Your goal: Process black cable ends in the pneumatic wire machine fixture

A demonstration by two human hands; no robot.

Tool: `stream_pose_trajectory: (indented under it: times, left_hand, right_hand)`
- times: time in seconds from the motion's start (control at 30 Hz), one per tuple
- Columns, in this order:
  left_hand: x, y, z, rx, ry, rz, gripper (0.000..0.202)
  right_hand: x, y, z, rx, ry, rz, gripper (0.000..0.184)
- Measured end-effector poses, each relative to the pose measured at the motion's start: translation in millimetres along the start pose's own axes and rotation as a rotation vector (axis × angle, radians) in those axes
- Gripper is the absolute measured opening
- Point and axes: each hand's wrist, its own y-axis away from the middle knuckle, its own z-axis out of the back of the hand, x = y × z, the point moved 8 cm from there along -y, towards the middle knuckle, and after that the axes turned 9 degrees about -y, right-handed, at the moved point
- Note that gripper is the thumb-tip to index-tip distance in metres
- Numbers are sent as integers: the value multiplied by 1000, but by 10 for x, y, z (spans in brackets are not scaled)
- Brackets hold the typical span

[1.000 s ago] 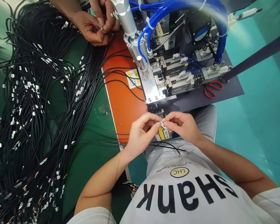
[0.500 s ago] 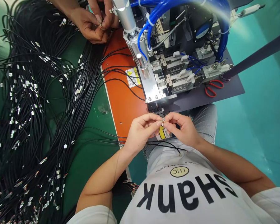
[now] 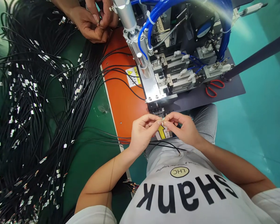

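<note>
In the head view, we see the left hand (image 3: 142, 133) and the right hand (image 3: 183, 127) meeting above the yellow arrow label (image 3: 162, 133), with thin wire ends (image 3: 163, 120) between their fingertips. Each grip is narrowed to a pinch of thumb and forefinger on those ends, and we cannot tell which cable they belong to. We judge that something so fine calls for fingertips on both sides — a fuller grasp would probably hide it and let it spring apart. The hands sit in front of the body, near the lap, likely for a close look.

Two loose black cables (image 3: 170, 143) pass below the left wrist, their bared tips lying on the white shirt (image 3: 130, 214). Others cross the orange plate (image 3: 121, 105) toward the machine (image 3: 151, 84). The big cable bundle (image 3: 80, 93) is spread along the green surface (image 3: 84, 163), its strands running roughly together, perhaps so that single ones draw out without knotting. A co-worker's hands (image 3: 87, 25) pinch a small piece at the bundle's far end; we cannot make it out.

As for materials, the cables look smooth, round and rubbery, flecked with shiny pale tips. The plate is flat and glossy, the machine's cylinder (image 3: 127, 17) polished metal, the hoses (image 3: 163, 12) bright blue and bendy — and the looped red handles of the scissors (image 3: 214, 88) look like plastic against a dull grey sheet (image 3: 233, 90).
</note>
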Motion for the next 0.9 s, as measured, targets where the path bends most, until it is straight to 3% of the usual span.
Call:
stream_pose_trajectory:
  times: [0.2,0.63,0.8,0.9]
  left_hand:
    - [5,-4,-9,-4,-27,4,23]
    - [-79,-11,-27,-11,-88,-31,23]
    - [-137,-14,-41,15,-230,-128,18]
    - [-249,5,-8,-8,-487,-319,14]
  right_hand:
    - [58,9,123,-54,26,-37,17]
    - [190,-3,95,-120,102,62,6]
    - [142,-42,88,-128,70,77,9]
    - [63,-82,140,-154,35,47,9]
